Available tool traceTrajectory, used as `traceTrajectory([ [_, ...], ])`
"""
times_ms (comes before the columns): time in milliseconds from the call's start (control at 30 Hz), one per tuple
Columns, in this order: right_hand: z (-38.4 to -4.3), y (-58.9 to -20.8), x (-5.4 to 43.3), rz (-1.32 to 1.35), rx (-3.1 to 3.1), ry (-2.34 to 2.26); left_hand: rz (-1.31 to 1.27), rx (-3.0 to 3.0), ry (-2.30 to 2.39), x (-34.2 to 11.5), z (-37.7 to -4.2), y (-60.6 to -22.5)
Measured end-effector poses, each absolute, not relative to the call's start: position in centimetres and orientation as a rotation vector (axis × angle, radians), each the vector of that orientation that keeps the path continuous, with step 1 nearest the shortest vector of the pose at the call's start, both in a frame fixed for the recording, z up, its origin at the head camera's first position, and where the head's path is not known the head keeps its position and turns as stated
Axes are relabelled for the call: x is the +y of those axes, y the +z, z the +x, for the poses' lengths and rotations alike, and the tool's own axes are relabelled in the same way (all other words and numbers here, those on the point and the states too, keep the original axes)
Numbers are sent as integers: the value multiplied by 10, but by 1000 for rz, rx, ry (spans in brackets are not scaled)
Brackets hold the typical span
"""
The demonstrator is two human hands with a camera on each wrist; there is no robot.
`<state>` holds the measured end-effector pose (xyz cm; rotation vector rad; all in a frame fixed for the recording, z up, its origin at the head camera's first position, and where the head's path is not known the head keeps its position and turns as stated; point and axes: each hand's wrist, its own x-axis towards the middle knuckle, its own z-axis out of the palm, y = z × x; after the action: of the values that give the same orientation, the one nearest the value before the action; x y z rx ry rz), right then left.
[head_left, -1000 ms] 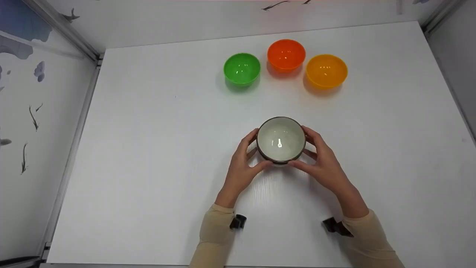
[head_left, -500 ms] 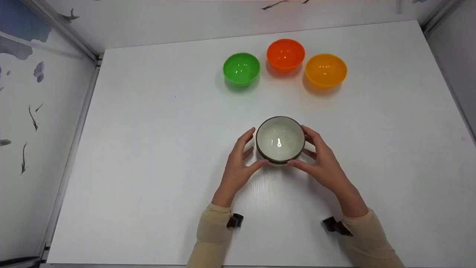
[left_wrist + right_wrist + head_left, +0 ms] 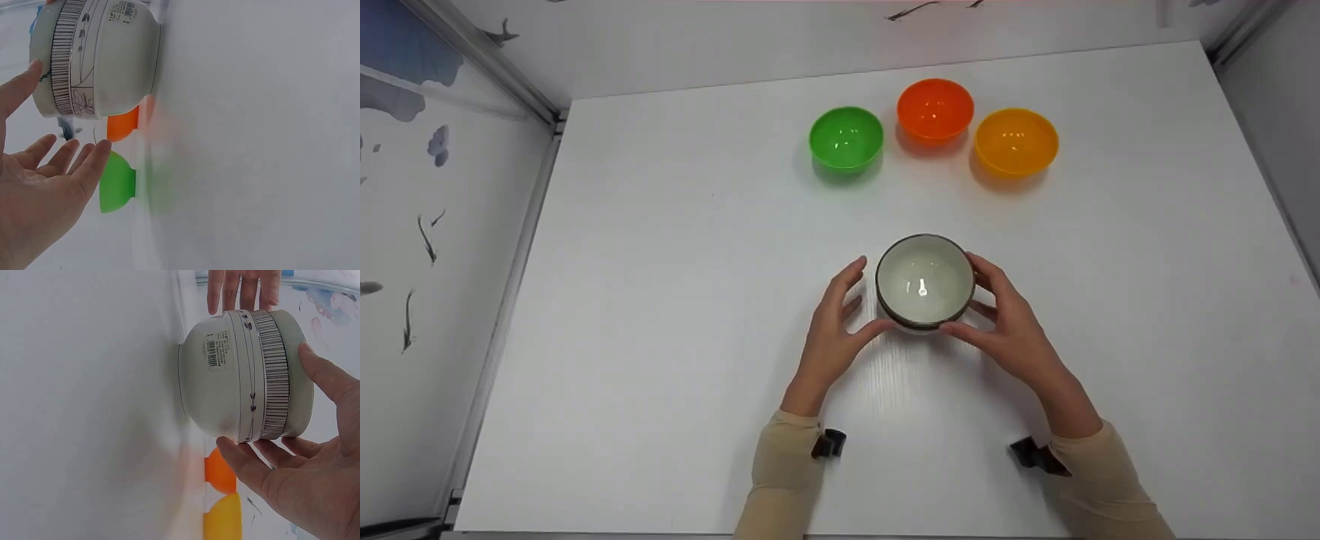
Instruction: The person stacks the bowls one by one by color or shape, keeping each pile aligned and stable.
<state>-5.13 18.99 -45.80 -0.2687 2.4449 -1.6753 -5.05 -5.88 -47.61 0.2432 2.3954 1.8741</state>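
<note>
A pale ceramic bowl [image 3: 925, 279] with a dark rim stands upright on the white table [image 3: 660, 337]. Dark line patterns and a printed label show on its outer wall [image 3: 216, 377] in the right wrist view. My right hand [image 3: 1016, 337] holds it from the right, thumb at the near side of the rim and fingers curved along the wall. On the other side my left hand [image 3: 831, 334] is spread, its fingers apart from the bowl. The left thumb's tip is close to the near rim. In the left wrist view the left hand [image 3: 50, 197] has its palm exposed and nothing in it.
Beyond the ceramic bowl stand three smaller bowls: green [image 3: 846, 140], orange-red [image 3: 935, 110] and yellow-orange [image 3: 1016, 142]. White panels with painted motifs [image 3: 439, 146] border the table at the left and back. A grey wall [image 3: 1275, 112] rises on the right.
My left hand has loosened from the bowl's left side and moved a little leftward, its fingers now apart from it. The right hand and the bowl have stayed in place.
</note>
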Motion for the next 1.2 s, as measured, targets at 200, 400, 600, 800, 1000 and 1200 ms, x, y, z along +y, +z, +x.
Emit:
traceTrajectory([
  [200,-51,-458,190,-268,2449,-1668,234,2419,1865,-61,-52,-477],
  [400,-51,-459,190,-259,2460,-1652,231,2421,1872,-66,-54,-477],
  [600,-51,-459,190,-255,2465,-1642,199,2439,1867,-70,-56,-477],
  [800,-51,-458,189,-251,2447,-1660,166,2454,1855,-74,-56,-477],
  [1000,-52,-459,189,-255,2437,-1670,135,2455,1853,-77,-57,-477],
  [1200,-51,-459,189,-248,2439,-1662,126,2440,1858,-79,-58,-477],
])
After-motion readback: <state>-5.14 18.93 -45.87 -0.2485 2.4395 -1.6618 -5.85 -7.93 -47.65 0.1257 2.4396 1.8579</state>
